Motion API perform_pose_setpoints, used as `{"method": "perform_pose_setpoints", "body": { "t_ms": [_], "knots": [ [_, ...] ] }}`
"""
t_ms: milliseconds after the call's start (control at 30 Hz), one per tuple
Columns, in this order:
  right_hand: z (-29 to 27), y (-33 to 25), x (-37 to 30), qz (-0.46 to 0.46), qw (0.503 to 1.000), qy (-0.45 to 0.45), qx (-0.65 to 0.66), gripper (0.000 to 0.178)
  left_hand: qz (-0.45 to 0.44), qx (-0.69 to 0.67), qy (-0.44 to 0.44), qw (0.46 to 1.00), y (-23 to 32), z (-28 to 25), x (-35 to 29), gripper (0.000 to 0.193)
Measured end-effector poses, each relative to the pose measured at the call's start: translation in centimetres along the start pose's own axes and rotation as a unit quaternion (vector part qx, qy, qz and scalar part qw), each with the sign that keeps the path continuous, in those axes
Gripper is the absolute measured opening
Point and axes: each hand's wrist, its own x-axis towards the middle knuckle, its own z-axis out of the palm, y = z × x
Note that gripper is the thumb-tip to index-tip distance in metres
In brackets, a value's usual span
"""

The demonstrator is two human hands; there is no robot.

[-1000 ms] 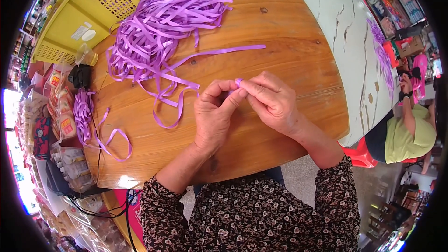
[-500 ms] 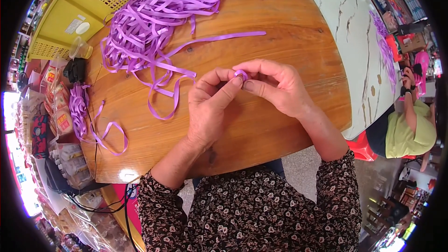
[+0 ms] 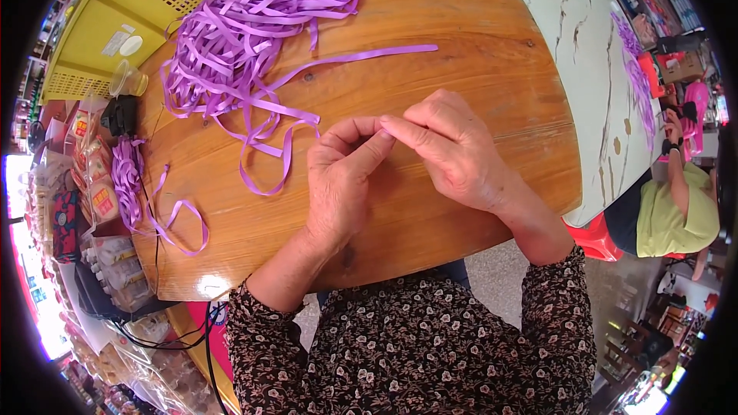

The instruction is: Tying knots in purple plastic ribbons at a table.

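Over the middle of the wooden table, my two hands meet at the fingertips. My left hand (image 3: pixel 337 180) pinches a purple ribbon between thumb and forefinger; only a sliver of it shows there. My right hand (image 3: pixel 461 146) is closed, back of the hand up, its forefinger reaching to the left thumb tip; its thumb is hidden below. A big heap of flat purple ribbon (image 3: pixel 261 15) lies beyond the hands on the far left. From it a loose strand (image 3: pixel 287 155) curls toward my left hand, and another strand stretches right across the wood.
A yellow plastic basket (image 3: pixel 88 19) and a clear cup (image 3: pixel 129 78) stand at the far left. A smaller purple ribbon bundle (image 3: pixel 127 173) lies by packaged goods. On the right, a white marbled table (image 3: pixel 588 69) bears more ribbon, with another person (image 3: pixel 676 211) beside it.
My right hand has turned over, back upward, its forefinger now covering the small ribbon loop that showed between the fingertips. My left hand keeps its pinch almost in place.
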Motion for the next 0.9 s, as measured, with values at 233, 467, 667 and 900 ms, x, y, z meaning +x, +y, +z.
{"method": "perform_pose_setpoints", "body": {
  "t_ms": [233, 467, 667, 900],
  "knots": [
    [-0.2, 0.4, -0.2, -0.020, 1.000, -0.004, 0.006, 0.043, -0.049, -0.005, -0.052, 0.997, -0.1, -0.5, 0.7, 0.011],
    [-0.4, 0.3, 0.0, -0.027, 1.000, -0.007, 0.014, 0.045, -0.070, -0.030, -0.060, 0.995, -0.3, -1.1, 1.1, 0.010],
    [-0.3, 0.4, 0.1, -0.040, 0.999, -0.002, 0.010, 0.046, -0.080, -0.009, -0.058, 0.995, -0.1, -0.8, 1.0, 0.009],
    [0.1, 0.8, 0.3, -0.011, 0.999, 0.041, 0.030, 0.039, -0.057, -0.032, -0.051, 0.997, 0.0, -0.4, 0.8, 0.008]
  ]
}}
